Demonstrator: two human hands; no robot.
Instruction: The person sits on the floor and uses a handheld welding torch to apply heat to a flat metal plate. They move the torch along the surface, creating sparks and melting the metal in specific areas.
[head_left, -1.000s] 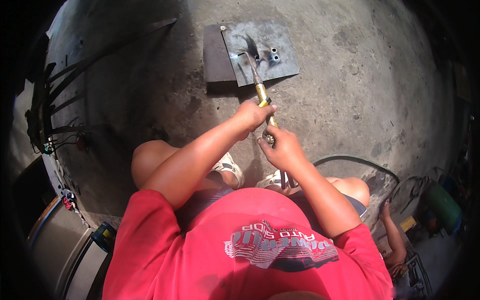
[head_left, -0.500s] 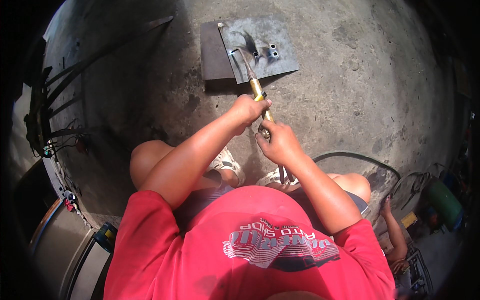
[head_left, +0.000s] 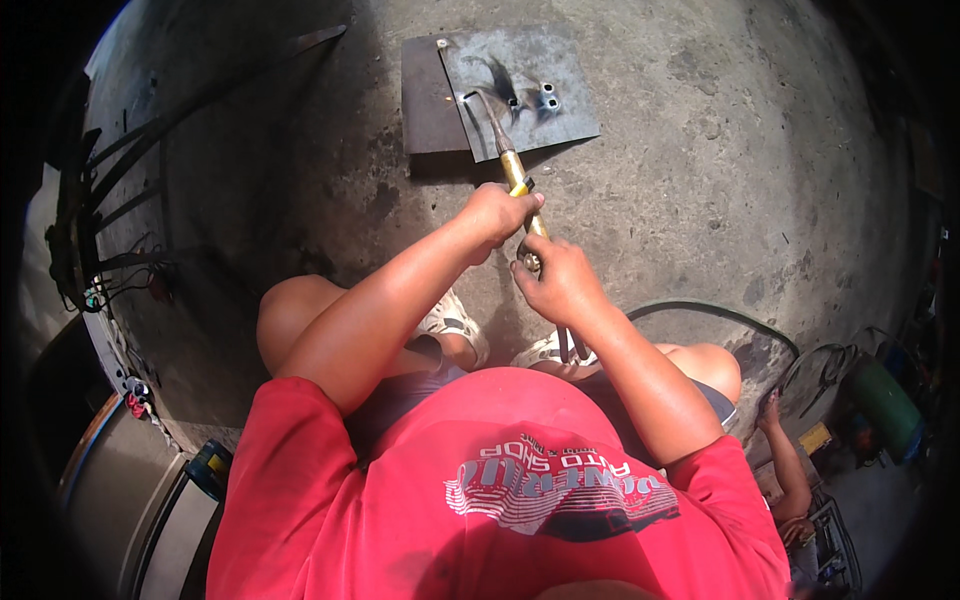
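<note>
Both my hands are closed around a brass gas torch (head_left: 511, 166). My left hand (head_left: 497, 219) grips its barrel, and my right hand (head_left: 557, 279) wraps the rear end by the valve knob, where hoses trail down. The bent tip reaches the left edge of a grey metal sheet (head_left: 560, 65), with a small bright glow there. Two holes pierce the sheet at right and one near its middle, with dark scorch marks around them. Partly beneath it lies a darker brown metal plate (head_left: 425, 95).
A dark metal frame (head_left: 130, 170) stands at the left on the concrete floor. A black hose (head_left: 700, 308) curves toward a green cylinder (head_left: 885, 405) at the right. Another person's arm (head_left: 790, 465) shows at lower right. My shoes (head_left: 455, 325) rest just behind the torch.
The blue-white glow at the torch tip looks smaller, and a tiny orange spark shows left of it. The sheet sits slightly higher in view. Both hands keep their grip.
</note>
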